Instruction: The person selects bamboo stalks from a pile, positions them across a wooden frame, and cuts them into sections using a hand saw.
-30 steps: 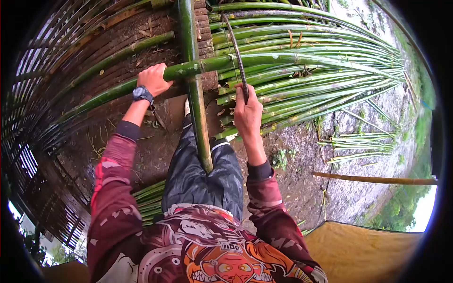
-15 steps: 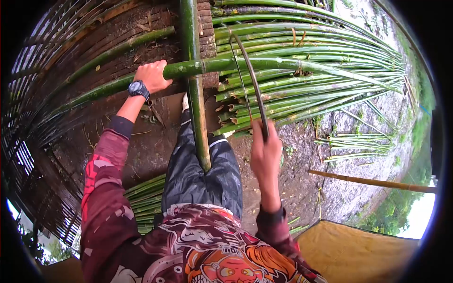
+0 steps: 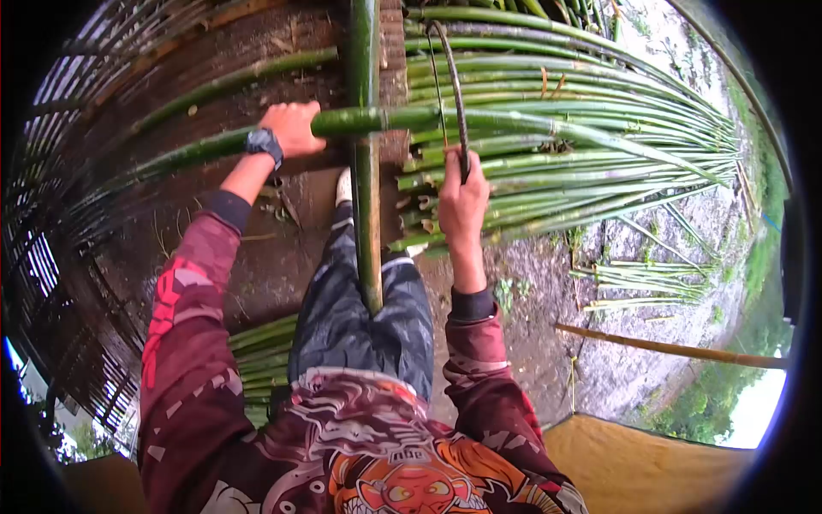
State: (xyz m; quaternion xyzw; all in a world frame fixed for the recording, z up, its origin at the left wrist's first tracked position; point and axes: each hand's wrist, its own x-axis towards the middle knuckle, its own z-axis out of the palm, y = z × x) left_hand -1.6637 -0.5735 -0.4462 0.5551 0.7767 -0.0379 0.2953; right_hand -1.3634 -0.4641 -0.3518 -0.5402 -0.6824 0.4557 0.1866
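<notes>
My left hand is wrapped around a long green bamboo pole, a watch on its wrist. This pole lies sideways over a second bamboo pole, which runs away from between my legs. Closed around its handle end, my right hand holds a bow saw with a curved dark frame. The saw's thin blade crosses the sideways pole to the right of where the two poles cross, and the frame's far end extends beyond it.
Many cut bamboo poles lie stacked to the right, their hollow ends toward me. Another bamboo pole rests on the brown slatted surface at left. A smaller bamboo bundle sits beside my leg, and a tan tarp is at lower right.
My right hand has pushed the saw forward, away from my body, bringing its grip closer to the sideways pole. My left hand keeps its hold, and the view has shifted slightly.
</notes>
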